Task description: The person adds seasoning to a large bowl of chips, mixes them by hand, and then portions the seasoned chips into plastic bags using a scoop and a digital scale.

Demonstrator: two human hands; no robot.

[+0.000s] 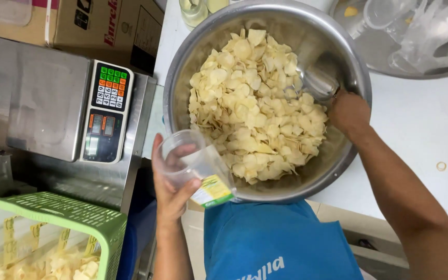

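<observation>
The scoop [318,82] handle is hidden inside the right hand [348,111], and the green basket [73,215] runs off the frame's bottom-left edge.

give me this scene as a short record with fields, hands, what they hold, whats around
left hand: holds a clear plastic bag with a yellow-green label, mouth held open beside the bowl rim
right hand: inside the bowl, grip closed on a metal scoop
bowl: large steel bowl, heaped with pale chips
left of bowl: digital weighing scale with steel platform
lower left: green plastic basket with bagged chips
upper right: second steel bowl holding clear gloves
</observation>
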